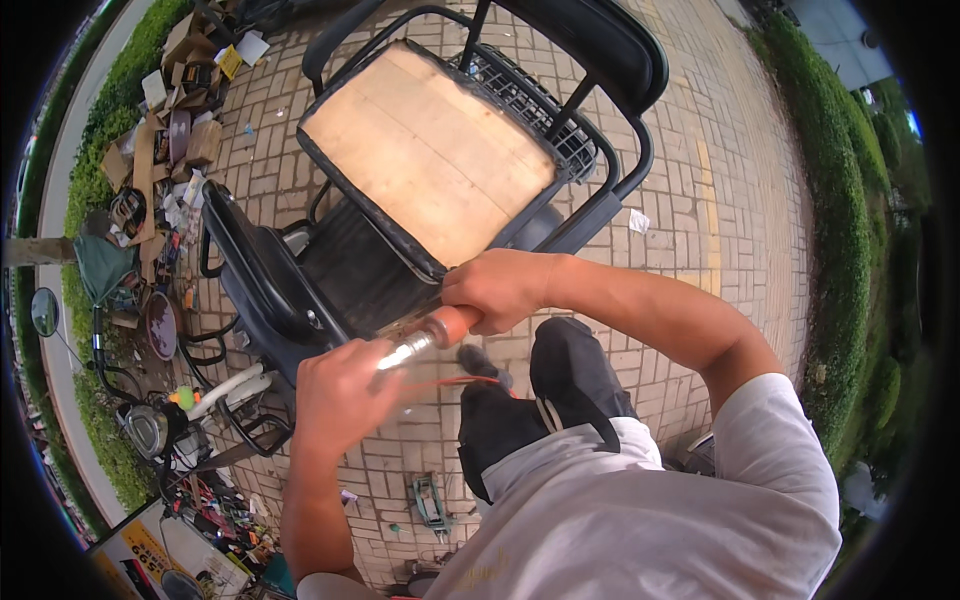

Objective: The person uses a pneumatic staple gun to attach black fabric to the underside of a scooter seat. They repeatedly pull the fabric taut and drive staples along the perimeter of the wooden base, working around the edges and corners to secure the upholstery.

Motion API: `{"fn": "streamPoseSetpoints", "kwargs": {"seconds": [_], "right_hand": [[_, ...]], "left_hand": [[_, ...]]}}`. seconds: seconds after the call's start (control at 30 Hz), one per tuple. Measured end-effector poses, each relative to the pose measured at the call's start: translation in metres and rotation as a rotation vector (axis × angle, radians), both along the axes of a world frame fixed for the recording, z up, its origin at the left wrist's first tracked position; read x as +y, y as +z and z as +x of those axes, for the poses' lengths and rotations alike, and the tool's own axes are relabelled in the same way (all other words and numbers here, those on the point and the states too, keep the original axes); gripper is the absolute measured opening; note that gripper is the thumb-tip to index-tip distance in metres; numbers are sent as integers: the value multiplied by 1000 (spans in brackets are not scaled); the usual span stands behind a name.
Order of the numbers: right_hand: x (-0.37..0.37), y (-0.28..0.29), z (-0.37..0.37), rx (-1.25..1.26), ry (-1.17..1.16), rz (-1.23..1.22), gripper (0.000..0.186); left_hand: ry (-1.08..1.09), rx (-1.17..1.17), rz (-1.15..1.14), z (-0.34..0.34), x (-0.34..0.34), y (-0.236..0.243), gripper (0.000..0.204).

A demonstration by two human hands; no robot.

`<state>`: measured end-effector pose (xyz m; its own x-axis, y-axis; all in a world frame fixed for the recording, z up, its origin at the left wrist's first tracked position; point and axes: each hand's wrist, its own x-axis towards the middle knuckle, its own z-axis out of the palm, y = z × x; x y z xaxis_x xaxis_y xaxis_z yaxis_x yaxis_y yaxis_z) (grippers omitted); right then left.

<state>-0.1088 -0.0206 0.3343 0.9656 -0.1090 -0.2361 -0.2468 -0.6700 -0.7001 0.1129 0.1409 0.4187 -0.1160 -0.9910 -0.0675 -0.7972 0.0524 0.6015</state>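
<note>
White T-shirt (660, 510) cloth lies nearest, both hands beyond it. The right hand (500, 290) has its fingers wrapped round the orange end of an orange-and-silver cylindrical tool (438, 330); the left hand (345, 395) is at the silver end, too blurred to tell whether its fingers grip. Two-handed handling of this tool seems the step in hand; the next move likely calls for steadiness. Just beyond, the wooden seat board (430, 150) and black panel (265, 265) limit reach; brick paving (720, 240) spreads right toward the hedge (850, 200).
</note>
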Motion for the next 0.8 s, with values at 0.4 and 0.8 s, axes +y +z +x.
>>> {"fn": "streamPoseSetpoints", "kwargs": {"seconds": [0.4,0.8], "right_hand": [[-193,-14,-67,317,-657,434,34],[-305,-98,-140,129,-961,628,23]], "left_hand": [[673,292,-194,-76,-100,-70,34],[395,170,291,-222,-226,-322,43]]}}
